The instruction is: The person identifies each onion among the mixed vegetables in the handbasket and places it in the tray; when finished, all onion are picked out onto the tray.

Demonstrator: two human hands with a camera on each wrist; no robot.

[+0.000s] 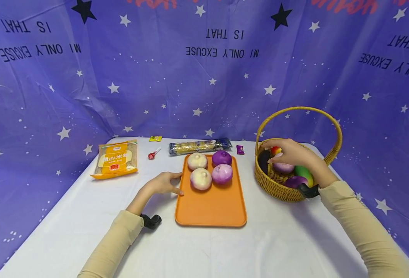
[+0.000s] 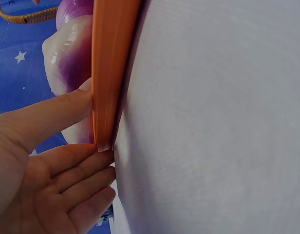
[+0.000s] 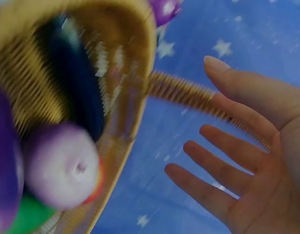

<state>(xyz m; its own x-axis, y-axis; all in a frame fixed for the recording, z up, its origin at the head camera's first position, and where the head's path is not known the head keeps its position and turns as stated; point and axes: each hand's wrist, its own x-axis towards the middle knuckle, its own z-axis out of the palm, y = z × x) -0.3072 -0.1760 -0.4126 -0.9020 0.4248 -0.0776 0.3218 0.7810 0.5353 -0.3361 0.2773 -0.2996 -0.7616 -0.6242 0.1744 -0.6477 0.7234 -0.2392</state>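
Observation:
An orange tray (image 1: pixel 209 208) lies on the white table. On its far half sit two cream-and-purple onions (image 1: pixel 201 179), a light purple onion (image 1: pixel 222 174) and a dark purple one (image 1: pixel 222 158). My left hand (image 1: pixel 163 183) touches the tray's left edge, its thumb over the rim and its straight fingertips against the side. Over the wicker basket (image 1: pixel 284 195) hovers my right hand (image 1: pixel 288 151); its fingers are spread and hold nothing in the right wrist view. Inside the basket are a pale purple onion (image 3: pixel 62 163), a dark eggplant (image 3: pixel 79 80) and a green mango-like fruit (image 1: pixel 303 174).
The basket's tall handle (image 1: pixel 299 108) arches above it. Behind the tray lies a long noodle packet (image 1: pixel 200 146) beside a small purple candy (image 1: pixel 240 150). An orange food bag (image 1: pixel 117 159), a red lollipop (image 1: pixel 151 155) and a yellow candy (image 1: pixel 155 138) are at the left.

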